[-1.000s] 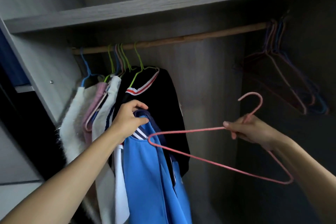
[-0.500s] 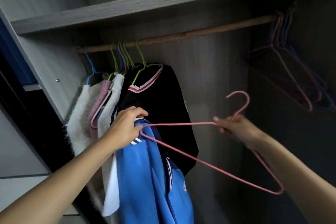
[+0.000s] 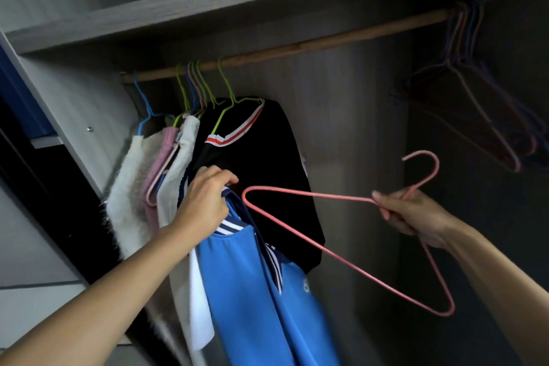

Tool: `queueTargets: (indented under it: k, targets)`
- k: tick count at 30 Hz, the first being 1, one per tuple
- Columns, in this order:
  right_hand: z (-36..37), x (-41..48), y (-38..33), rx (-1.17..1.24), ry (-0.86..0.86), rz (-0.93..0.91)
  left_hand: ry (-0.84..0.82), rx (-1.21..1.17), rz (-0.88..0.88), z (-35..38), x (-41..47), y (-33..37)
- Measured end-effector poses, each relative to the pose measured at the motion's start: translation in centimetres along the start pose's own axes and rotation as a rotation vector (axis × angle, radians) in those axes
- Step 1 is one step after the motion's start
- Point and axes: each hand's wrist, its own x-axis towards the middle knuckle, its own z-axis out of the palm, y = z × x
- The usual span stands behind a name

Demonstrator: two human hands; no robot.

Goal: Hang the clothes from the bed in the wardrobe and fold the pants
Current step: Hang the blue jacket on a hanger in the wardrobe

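Note:
My left hand (image 3: 205, 202) grips the striped collar of a blue jacket (image 3: 246, 291), which hangs down from it in front of the wardrobe. My right hand (image 3: 413, 214) holds a pink wire hanger (image 3: 341, 258) by its neck, hook pointing up. The hanger's left corner sits just right of the jacket collar, close to my left hand. Behind them a wooden rail (image 3: 297, 47) carries a black top with a red and white collar (image 3: 261, 169), a white garment (image 3: 178, 163), a pink one (image 3: 160, 157) and a fluffy cream one (image 3: 127, 187).
Several empty wire hangers (image 3: 481, 116) hang at the rail's right end. A grey shelf (image 3: 237, 0) runs above the rail. The wardrobe's left side panel (image 3: 74, 116) stands beside the hung clothes. The rail between the black top and the empty hangers is bare.
My right hand has brought the pink hanger left and up toward the jacket collar. My left hand lifted the collar slightly higher.

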Motion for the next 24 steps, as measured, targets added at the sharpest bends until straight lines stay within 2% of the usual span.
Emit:
queueTargets:
  k: [4, 6, 9, 15, 20, 24]
  targets:
    - [0.7, 0.1, 0.2, -0.114, 0.024, -0.063, 0.083, 0.132, 0.108, 1.2, -0.1, 0.6]
    - [1.5, 0.4, -0.1, -0.132, 0.063, -0.123, 0.096, 0.116, 0.146, 1.6, 0.1, 1.4]
    - [1.9, 0.5, -0.7, -0.180, -0.024, -0.167, 0.092, 0.052, 0.198, 2.0, 0.3, 2.1]
    - [0.8, 0.0, -0.7, -0.312, -0.164, -0.072, 0.228, -0.160, 0.035, 1.8, 0.6, 2.2]
    - [6.1, 0.5, 0.6, -0.106, 0.000, -0.091, 0.227, -0.260, 0.149, 3.4, 0.2, 6.9]
    - [7.9, 0.0, 1.0, 0.076, 0.055, 0.016, 0.191, -0.275, 0.160, 3.7, -0.9, 7.1]
